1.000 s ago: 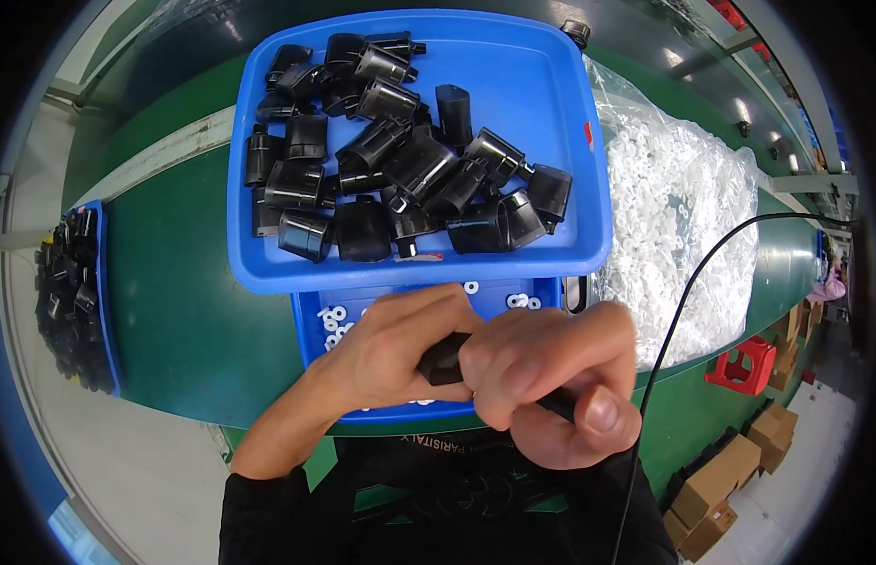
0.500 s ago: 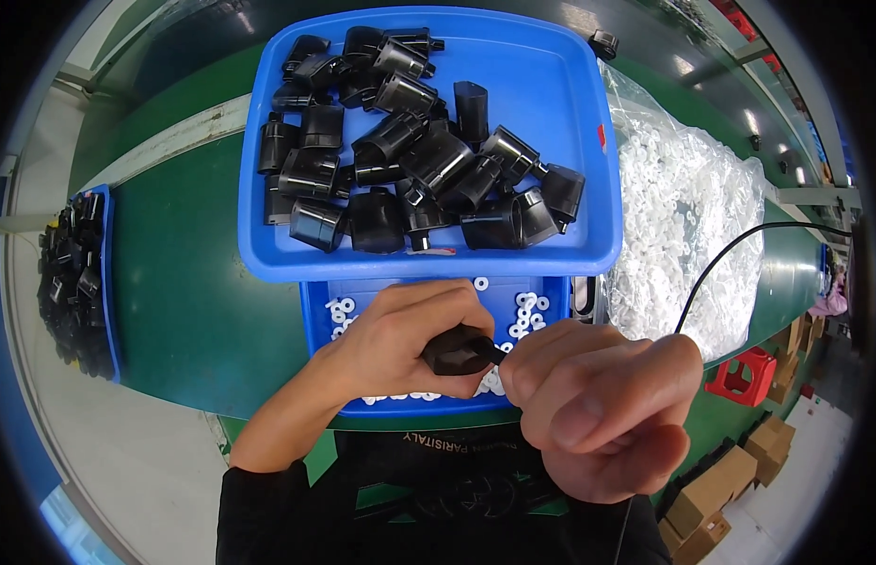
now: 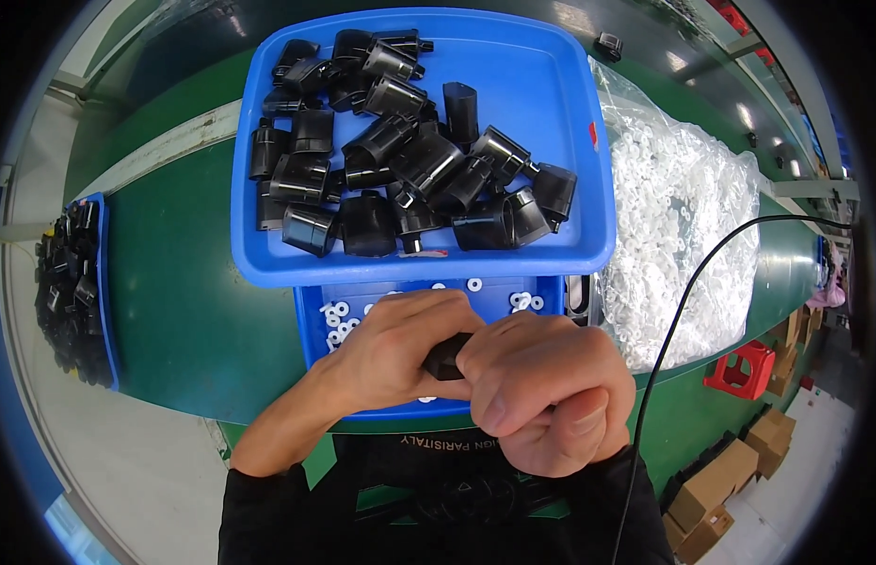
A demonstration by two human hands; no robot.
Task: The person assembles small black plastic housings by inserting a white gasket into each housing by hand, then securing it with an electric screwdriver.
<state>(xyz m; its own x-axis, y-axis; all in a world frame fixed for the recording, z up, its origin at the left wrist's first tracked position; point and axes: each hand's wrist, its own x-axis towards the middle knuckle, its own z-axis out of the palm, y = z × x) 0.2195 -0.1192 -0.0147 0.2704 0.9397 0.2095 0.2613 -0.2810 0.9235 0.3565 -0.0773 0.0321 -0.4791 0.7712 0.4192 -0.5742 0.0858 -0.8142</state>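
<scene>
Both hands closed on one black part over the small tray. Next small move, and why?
Probably keep pressing the two hands together to seat whatever is going into the black part. The left hand and right hand both clamp it above the small blue tray of white rings; the joint itself is hidden.

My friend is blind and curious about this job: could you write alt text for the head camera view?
Two bare hands, left hand and right hand, together grip one small black plastic part over a small blue tray of white rings. Behind it a large blue tray holds a pile of black plastic housings on a green table, with a bag of white parts at right.
</scene>
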